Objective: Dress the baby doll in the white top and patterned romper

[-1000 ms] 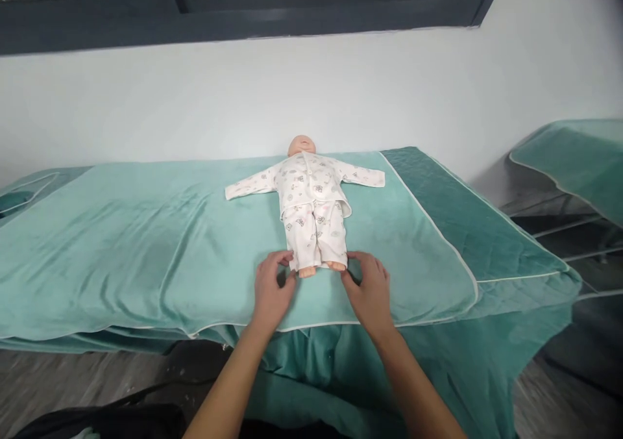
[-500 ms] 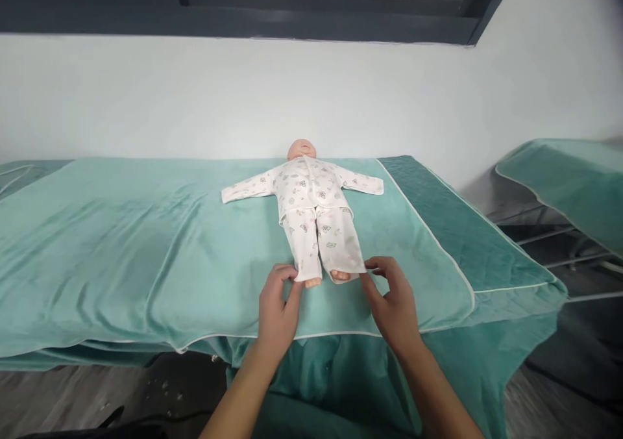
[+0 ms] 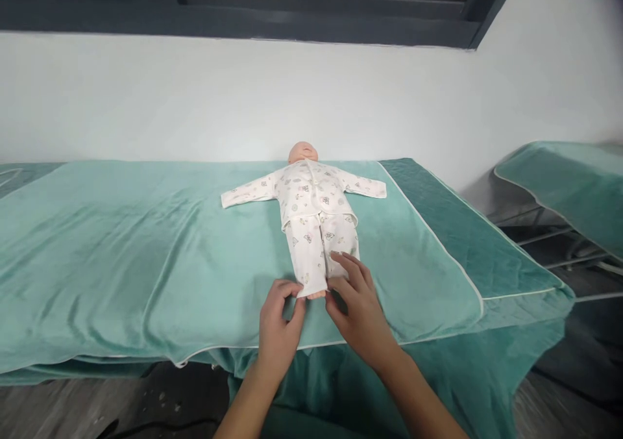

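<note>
A baby doll (image 3: 302, 152) lies on its back with its head toward the wall. It wears a white printed shirt (image 3: 311, 189), sleeves spread wide, and white printed trousers (image 3: 306, 250). My left hand (image 3: 281, 319) pinches the left side of the hem on the trouser leg at image left. At the other side of that same hem is my right hand (image 3: 355, 299), thumb and index finger closed on the cloth's edge, its other fingers raised. Toes of one foot (image 3: 316, 294) peek out between my hands. My right hand covers the other leg's lower end.
Under the doll is a light green blanket (image 3: 121, 250) with white piping, spread over a darker green quilted bed cover (image 3: 457, 231). A white wall (image 3: 195, 95) and a dark window frame (image 3: 321, 20) rise behind. Another green-draped bed (image 3: 569, 186) stands at right.
My right hand has let go of the trouser leg at image right and moved left to the other leg's hem. My left hand keeps its pinch there. The view has shifted slightly.
</note>
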A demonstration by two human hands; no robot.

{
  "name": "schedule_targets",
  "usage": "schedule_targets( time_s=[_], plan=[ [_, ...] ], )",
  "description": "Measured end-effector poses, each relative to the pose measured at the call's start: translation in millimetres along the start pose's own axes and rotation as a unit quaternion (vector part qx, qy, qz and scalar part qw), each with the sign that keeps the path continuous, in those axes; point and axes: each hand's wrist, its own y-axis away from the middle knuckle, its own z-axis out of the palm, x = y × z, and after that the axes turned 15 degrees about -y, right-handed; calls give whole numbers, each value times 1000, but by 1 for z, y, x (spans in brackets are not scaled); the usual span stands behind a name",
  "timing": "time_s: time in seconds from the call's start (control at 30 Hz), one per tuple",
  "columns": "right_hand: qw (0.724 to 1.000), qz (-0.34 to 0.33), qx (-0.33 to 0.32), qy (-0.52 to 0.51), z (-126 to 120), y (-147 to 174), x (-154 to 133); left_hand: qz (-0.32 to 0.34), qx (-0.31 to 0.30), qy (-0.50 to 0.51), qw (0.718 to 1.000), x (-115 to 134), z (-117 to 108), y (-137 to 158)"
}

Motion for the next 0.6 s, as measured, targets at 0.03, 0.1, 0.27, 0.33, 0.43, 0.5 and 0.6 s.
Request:
schedule_targets(
  time_s=[0.03, 0.1, 0.27, 0.33, 0.43, 0.5, 0.6],
  plan=[
    [1000, -2, 8, -10, -2, 0, -1, 5, 8, -4, 1000, -1, -1, 0],
    [1000, -5, 19, -21, -5, 3, -3, 12, 21, -11, 1000, -5, -4, 1],
    [1000, 20, -2, -24, -10, 18, 6, 12, -22, -17, 1000, -14, -10, 6],
    [998, 52, 29, -33, -12, 24, 13, -9, -33, 10, 999, -16, -11, 6],
    [990, 101, 77, -59, -14, 27, 22, -96, -14, 72, 993, -18, -10, -1],
    [987, 115, 68, -84, -17, 24, 24, -174, 13, 114, 978, -18, -8, -11],
    [986, 113, 32, -116, -23, 16, 23, -254, 45, 183, 949, -16, -7, -29]
  ],
)
